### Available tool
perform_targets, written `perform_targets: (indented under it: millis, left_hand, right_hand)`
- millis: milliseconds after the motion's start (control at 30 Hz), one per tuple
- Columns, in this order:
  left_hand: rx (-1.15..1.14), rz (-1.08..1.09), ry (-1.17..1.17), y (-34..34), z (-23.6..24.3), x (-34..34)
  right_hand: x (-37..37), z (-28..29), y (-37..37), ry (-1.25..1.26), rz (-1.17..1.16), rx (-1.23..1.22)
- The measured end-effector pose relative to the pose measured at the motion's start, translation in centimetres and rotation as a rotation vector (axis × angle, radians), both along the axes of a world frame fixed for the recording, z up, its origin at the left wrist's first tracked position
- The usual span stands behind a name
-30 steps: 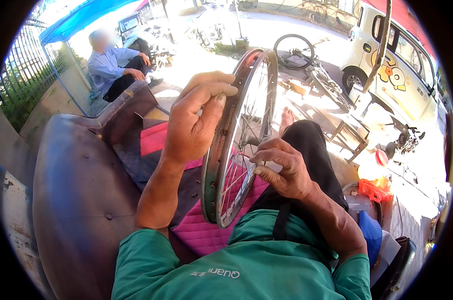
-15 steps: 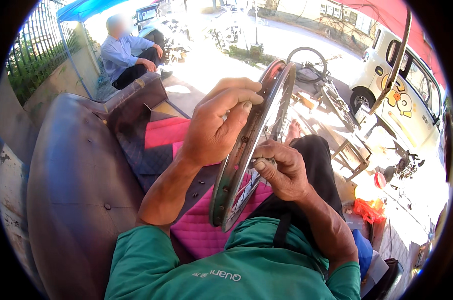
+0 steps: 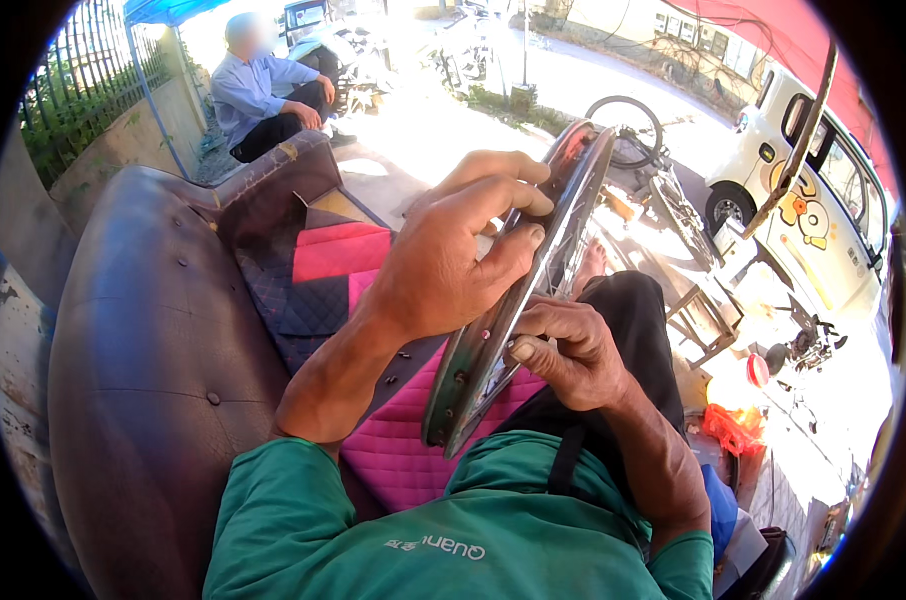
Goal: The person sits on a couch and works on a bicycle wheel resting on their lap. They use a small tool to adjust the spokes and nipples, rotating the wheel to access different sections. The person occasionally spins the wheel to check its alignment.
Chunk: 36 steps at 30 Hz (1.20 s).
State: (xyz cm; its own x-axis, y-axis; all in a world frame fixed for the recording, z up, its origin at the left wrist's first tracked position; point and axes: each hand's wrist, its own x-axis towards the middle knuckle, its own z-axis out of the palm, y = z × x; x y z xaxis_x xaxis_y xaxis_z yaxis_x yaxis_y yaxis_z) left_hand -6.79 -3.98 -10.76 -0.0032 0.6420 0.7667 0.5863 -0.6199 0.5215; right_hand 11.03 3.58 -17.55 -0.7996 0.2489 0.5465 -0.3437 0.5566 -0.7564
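Note:
A bare bicycle wheel rim (image 3: 455,385), rusty with greenish patches and a row of holes, stands tilted on edge above my lap. Thin spokes (image 3: 497,384) show along its inner side. My left hand (image 3: 453,245) reaches across from the left, its thumb and fingertips closed on the upper part of the rim's outer face. Lower down, on the inner side, my right hand (image 3: 581,355) pinches at a spoke near the rim; its fingertips partly hide that spot. Several small dark metal pieces (image 3: 391,380) lie on the seat beside my left forearm.
I sit on a worn brown sofa (image 3: 153,330) with pink quilted cloth (image 3: 398,445). A person (image 3: 258,100) sits at the far left. A bicycle (image 3: 663,190), a metal stand (image 3: 708,325) and a red plastic bag (image 3: 735,428) lie rightward, before a white van (image 3: 823,180).
My left hand and the rim's top have shifted slightly right in the picture, and the rim has turned more edge-on. My right hand still pinches at the inner side, slightly lower.

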Motion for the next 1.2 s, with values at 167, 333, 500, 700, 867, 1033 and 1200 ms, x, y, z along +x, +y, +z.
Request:
perform_targets:
  millis: [167,333,500,700,867,1033,1200]
  left_hand:
    - [-0.036,-0.112,-0.112,0.4,-1.6,-0.1]
    - [-0.236,-0.16,-0.229,-0.5,-1.2,0.1]
    - [-0.202,-0.115,-0.276,-0.2,-1.3,0.4]
    - [-0.166,-0.117,-0.296,0.3,-1.5,-0.4]
    - [-0.202,-0.174,-0.372,0.6,-1.3,-0.5]
    - [-0.231,-0.247,-0.395,0.3,-0.9,0.1]
    - [-0.282,-0.219,-0.337,-0.5,-1.4,0.2]
  right_hand:
    - [0.3,0.3,-0.1,-0.028,0.006,0.004]
    - [0.3,0.8,-0.5,-0.061,-0.037,0.066]
    - [0.1,1.5,-1.4,-0.117,-0.051,0.108]
    - [-0.6,2.0,-2.3,-0.149,-0.154,0.12]
    - [-0.9,2.1,-2.2,-0.19,-0.168,0.078]
    - [-0.7,1.4,-1.9,-0.173,-0.092,0.021]
    - [-0.5,1.2,-2.2,-0.142,-0.07,0.012]
